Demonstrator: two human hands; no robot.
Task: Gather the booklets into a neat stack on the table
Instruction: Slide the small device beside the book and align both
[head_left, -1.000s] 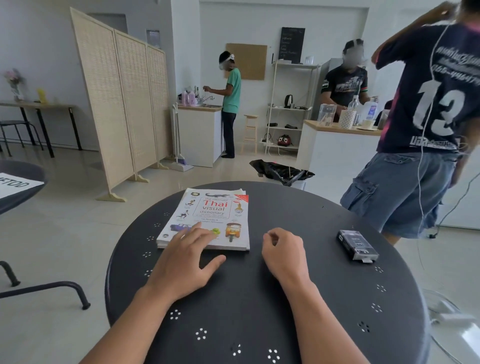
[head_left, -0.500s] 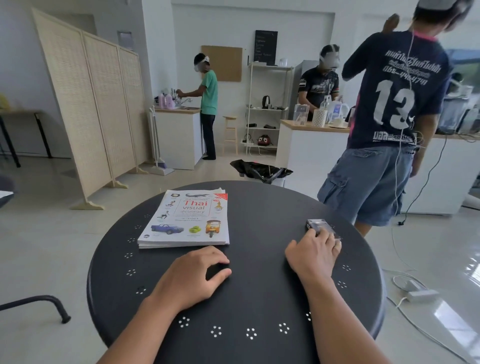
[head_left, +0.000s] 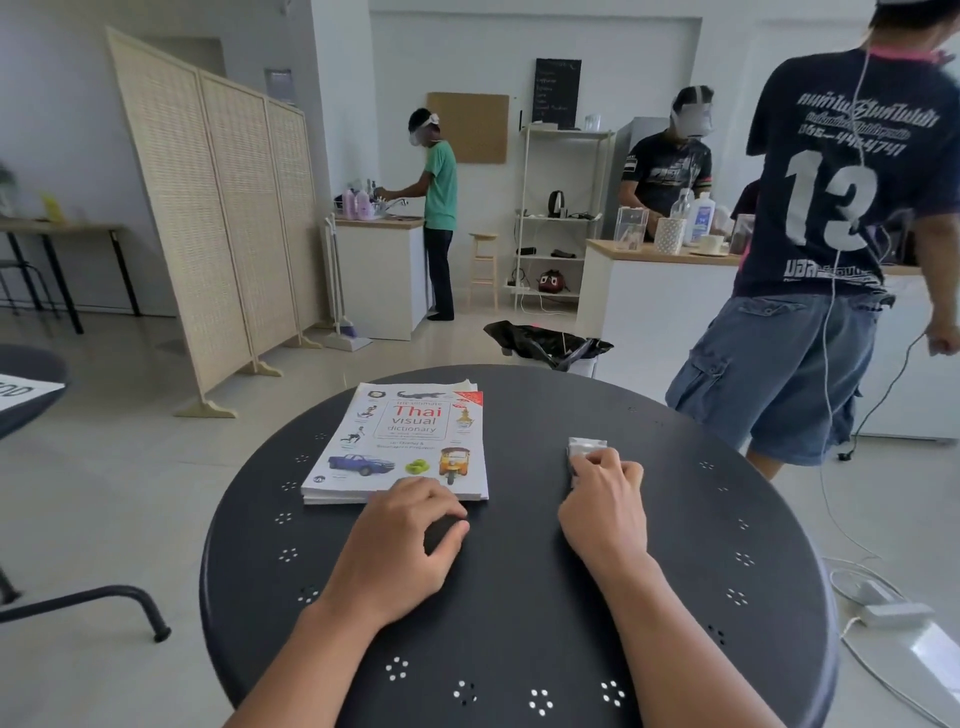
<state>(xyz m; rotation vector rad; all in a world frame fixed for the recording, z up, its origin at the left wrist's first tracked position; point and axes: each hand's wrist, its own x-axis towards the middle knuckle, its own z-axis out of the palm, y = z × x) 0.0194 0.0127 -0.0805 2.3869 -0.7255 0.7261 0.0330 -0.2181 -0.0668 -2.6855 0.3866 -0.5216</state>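
A round dark tabletop (head_left: 519, 597) with small clusters of punched holes fills the lower half of the view, on a pale tiled floor. Both forearms enter from about 6 o'clock and angle up onto it. The left hand (head_left: 400, 540) lies palm down near the centre, fingers curled loosely and the thumb tucked toward 3 o'clock; its knuckles touch or overlap the near edge of the stack of booklets (head_left: 400, 441), gripping nothing. The right hand (head_left: 602, 499) is at about 2 o'clock from the left one, fingers bent down over a small silvery box (head_left: 584, 449), closed on its near end while the far end shows. The booklets sit at about 11 o'clock on the tabletop, edges roughly squared, a Thai visual dictionary cover on top. Beyond the rim at 12 o'clock is a bin with a black bag (head_left: 545, 345). At 2 o'clock a person in a numbered dark shirt (head_left: 841, 171) stands with their back turned. Farther off are a folding screen (head_left: 208, 218) and a counter (head_left: 649, 291).
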